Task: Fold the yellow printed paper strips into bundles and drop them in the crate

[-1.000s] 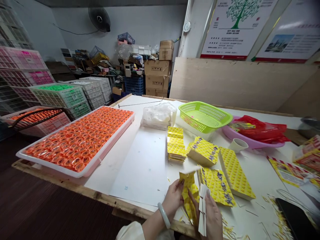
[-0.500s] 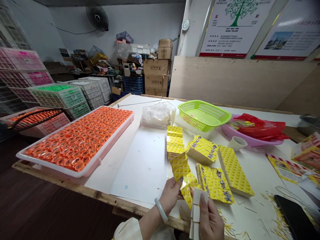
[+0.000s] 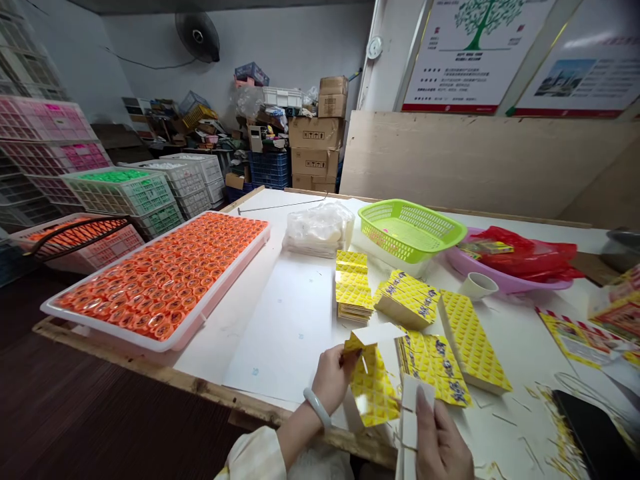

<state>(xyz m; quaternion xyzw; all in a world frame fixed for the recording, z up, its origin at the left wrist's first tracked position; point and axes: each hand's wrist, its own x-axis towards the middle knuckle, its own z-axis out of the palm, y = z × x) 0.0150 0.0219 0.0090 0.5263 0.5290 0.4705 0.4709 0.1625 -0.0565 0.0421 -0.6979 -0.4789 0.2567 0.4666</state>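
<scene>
My left hand [image 3: 330,379], with a pale bangle at its wrist, pinches a creased yellow patterned card sheet [image 3: 374,395]; one flap shows its white back. To the right, my right hand [image 3: 441,437] grips a stack of card strips [image 3: 410,427], white side up, its thumb lying along the top. The lower part of this stack runs out of view. Just beyond the hands lie a pile of yellow cards [image 3: 353,283], a banded-looking block of cards with dark writing [image 3: 407,298], another written stack [image 3: 440,370] and a long yellow block [image 3: 473,343].
A tray of orange-capped items [image 3: 165,273] stands at the table's left. Farther back are a clear plastic bag [image 3: 320,227], a green basket [image 3: 410,230], a purple basin [image 3: 515,283] and a paper cup [image 3: 479,285]. A black phone [image 3: 595,433] and yellow scraps lie at right.
The yellow sheet in my left hand has turned, so a white flap now faces up. My right hand has shifted right and slightly down with its card stack.
</scene>
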